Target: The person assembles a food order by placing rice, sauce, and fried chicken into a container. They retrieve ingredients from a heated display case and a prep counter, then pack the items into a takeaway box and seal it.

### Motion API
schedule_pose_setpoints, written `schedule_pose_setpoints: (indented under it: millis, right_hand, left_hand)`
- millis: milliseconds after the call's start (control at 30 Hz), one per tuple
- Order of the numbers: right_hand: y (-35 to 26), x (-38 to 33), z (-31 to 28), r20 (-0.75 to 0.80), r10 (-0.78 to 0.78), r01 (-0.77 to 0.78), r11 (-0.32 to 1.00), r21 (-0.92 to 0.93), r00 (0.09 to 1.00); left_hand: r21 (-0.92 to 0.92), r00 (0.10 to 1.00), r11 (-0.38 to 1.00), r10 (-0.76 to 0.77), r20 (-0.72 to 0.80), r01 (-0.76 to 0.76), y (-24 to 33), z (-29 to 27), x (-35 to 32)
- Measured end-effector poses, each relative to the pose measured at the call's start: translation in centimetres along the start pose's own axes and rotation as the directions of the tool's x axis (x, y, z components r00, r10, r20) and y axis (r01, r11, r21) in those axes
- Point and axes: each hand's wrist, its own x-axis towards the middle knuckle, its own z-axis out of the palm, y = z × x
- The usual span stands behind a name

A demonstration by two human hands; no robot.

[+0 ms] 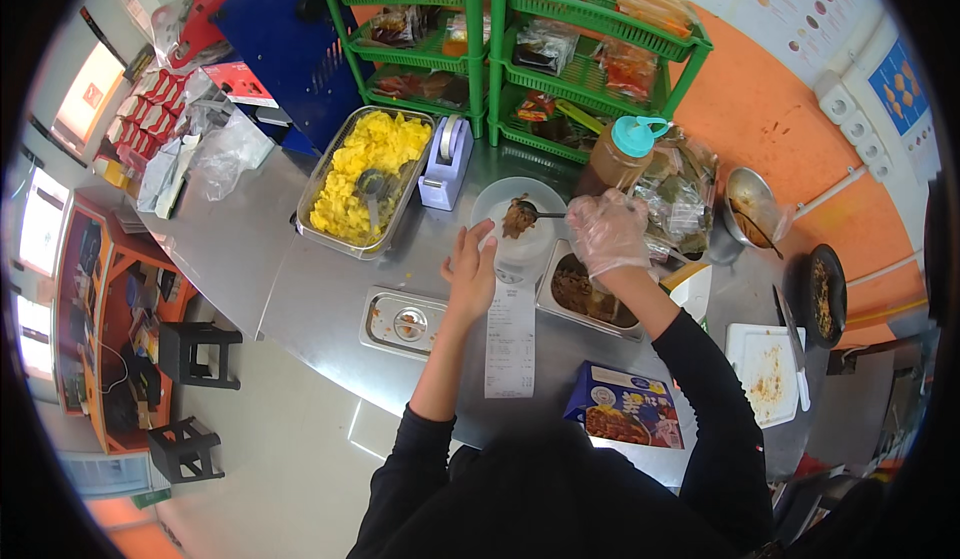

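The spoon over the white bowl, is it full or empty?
Full. The spoon, held in the gloved right hand, carries a heap of brown food above the bowl.

A clear plastic glove (608,231) blurs the right hand's fingers, and the spoon's (530,215) handle vanishes under it. The left hand (472,271) covers the near rim of the white container (520,221). Packets in the green racks (520,29), top centre, are too small to identify. The circular rim crops the dark pan (826,295) at far right.
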Motion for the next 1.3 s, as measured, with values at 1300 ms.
schedule_pose_setpoints:
  millis: [1300]
  right_hand:
    - [4.6,-9.9,-7.4,0.382,0.210,-0.121,0.963,-0.242,0.900]
  left_hand:
    - [-0.491,0.994,0.867,-0.040,0.106,0.088,-1.0,7.5,-10.2]
